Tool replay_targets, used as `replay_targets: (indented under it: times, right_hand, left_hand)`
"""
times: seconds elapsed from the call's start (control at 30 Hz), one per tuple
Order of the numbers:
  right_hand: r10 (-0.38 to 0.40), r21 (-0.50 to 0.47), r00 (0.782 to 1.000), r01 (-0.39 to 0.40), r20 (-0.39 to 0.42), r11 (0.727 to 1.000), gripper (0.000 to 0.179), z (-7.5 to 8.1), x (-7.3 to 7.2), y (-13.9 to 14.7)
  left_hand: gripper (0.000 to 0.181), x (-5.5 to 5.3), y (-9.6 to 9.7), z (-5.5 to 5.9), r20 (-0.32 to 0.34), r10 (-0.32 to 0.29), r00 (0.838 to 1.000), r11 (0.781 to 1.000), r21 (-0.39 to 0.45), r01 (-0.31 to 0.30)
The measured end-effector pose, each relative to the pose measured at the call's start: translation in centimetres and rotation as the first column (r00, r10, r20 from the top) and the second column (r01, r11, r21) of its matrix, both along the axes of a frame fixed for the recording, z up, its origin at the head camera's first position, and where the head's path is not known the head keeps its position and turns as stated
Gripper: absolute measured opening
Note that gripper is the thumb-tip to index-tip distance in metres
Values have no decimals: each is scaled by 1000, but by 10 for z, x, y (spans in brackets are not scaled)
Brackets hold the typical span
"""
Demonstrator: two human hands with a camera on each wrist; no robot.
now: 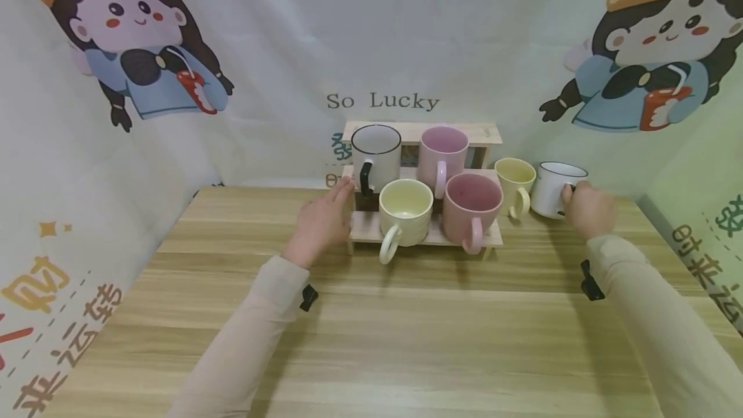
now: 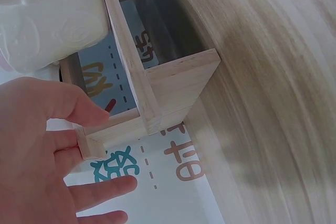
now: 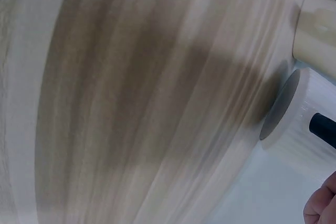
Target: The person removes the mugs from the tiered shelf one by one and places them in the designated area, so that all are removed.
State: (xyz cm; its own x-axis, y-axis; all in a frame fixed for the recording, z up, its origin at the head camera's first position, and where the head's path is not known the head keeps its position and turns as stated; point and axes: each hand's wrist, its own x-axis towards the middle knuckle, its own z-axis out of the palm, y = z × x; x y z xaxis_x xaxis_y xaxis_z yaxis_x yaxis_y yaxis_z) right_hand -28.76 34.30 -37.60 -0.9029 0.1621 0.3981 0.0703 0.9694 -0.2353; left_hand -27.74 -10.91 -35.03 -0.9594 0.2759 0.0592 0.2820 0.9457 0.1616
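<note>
Beige sleeves (image 1: 232,347) lie nearest, reaching over the table (image 1: 435,340) from 7 and 5 o'clock. Leftmost ahead, the left hand (image 1: 323,219) grips the wooden rack (image 1: 367,228) at its 9 o'clock end: thumb and two bent fingers round the wood, two other fingers straight. Four mugs stand upright on the rack in two rows: a grey-white mug (image 1: 380,163) at back left, a cream mug (image 1: 405,215) at front left, a lilac mug (image 1: 444,150) at back right and a deep pink mug (image 1: 470,211) at front right, handles towards roughly 6 or 7 o'clock. At the rack's 3 o'clock stands a yellow mug (image 1: 511,182) on the table. Farthest right, the right hand (image 1: 591,209) pinches a white mug (image 1: 554,189) by its dark handle; its underside shows, so it seems lifted or tilted. By my judgement, four mugs are placed and two remain off the rack, one in hand.
</note>
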Motion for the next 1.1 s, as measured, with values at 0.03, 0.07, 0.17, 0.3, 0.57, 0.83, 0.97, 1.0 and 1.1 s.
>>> replay_targets:
  times: [0.03,0.07,0.17,0.3,0.57,0.83,0.97,1.0,1.1]
  right_hand:
    - [-4,-9,1000,4,-1,1000,42,-1,1,0]
    - [-3,-14,1000,3,-7,1000,41,-2,1,0]
    - [6,-31,1000,-6,6,1000,41,-2,0,1]
    - [42,-45,995,-38,89,998,43,2,-4,4]
    - [120,-116,945,-88,304,989,47,2,-3,8]
    - [192,-225,890,-104,413,969,56,11,0,16]
    - [120,-194,930,-55,346,979,55,19,8,11]
    - [112,-193,938,-50,329,980,55,21,10,9]
    - [106,-191,950,-50,295,980,52,28,12,4]
  left_hand:
    - [77,0,0,-1,2,0,1000,1000,1,0]
    - [77,0,0,-1,3,-2,1000,1000,1,2]
    - [77,-1,0,-1,-8,-4,1000,1000,-4,4]
    - [75,-3,-1,0,-37,-3,999,1000,-15,3]
    - [79,-4,-1,-2,-22,-3,1000,1000,-22,2]
    - [76,-4,0,-1,-30,-11,1000,999,-36,10]
    - [76,-3,1,-2,-23,-9,1000,999,-34,8]
    - [76,-2,1,-2,-22,-8,1000,999,-32,7]
    - [76,-1,1,-2,-14,-1,1000,1000,-23,1]
